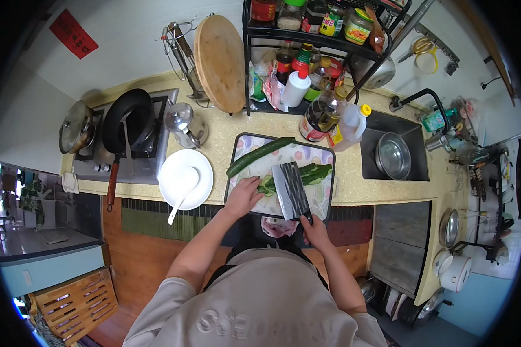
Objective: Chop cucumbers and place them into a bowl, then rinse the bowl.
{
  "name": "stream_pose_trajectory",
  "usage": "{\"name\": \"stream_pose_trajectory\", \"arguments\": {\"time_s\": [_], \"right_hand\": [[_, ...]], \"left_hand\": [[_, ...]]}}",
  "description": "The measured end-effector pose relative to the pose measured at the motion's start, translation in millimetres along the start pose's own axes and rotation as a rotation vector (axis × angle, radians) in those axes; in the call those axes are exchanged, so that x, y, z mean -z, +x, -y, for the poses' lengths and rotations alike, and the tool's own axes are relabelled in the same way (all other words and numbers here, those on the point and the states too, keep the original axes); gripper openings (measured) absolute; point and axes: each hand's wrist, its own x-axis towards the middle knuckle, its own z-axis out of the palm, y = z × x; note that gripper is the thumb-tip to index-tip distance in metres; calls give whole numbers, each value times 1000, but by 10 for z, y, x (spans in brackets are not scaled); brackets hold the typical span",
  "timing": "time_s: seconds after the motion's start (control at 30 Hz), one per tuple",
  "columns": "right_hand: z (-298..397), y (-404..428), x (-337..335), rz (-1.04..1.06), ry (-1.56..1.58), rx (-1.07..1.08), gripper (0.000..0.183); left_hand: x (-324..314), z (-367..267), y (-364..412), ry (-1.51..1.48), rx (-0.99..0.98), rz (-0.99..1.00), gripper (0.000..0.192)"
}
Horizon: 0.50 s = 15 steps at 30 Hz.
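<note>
A smashed green cucumber [316, 174] lies across the patterned cutting board [243, 145]. My left hand [244, 196] holds its left end between thumb and fingers, where split pieces show pale flesh. In my right hand [316, 232] is the handle of a broad cleaver [290, 188]. The cleaver's blade lies nearly flat over the middle of the smashed cucumber and hides that part. Above it, a whole cucumber [260, 156] rests slantwise on the board, apart from both hands.
Left of the board, a white plate [167, 173] bearing a white spoon [184, 191] overhangs the counter edge. A wok [128, 117] sits on the stove. Bottles [349, 128] stand behind the board, below a black condiment rack [278, 32]. A metal basin [393, 156] is in the sink [369, 130].
</note>
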Motion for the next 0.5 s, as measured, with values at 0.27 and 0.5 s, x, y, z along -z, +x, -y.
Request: {"name": "stream_pose_trajectory", "arguments": {"time_s": [0.27,0.5], "right_hand": [[338,-190,-49,-315,-457,141,42],[161,-134,-197,-297,-565,159,54]], "left_hand": [[16,30,-92,-18,12,-12,66],[-12,5,-305,-52,160,-43,81]]}}
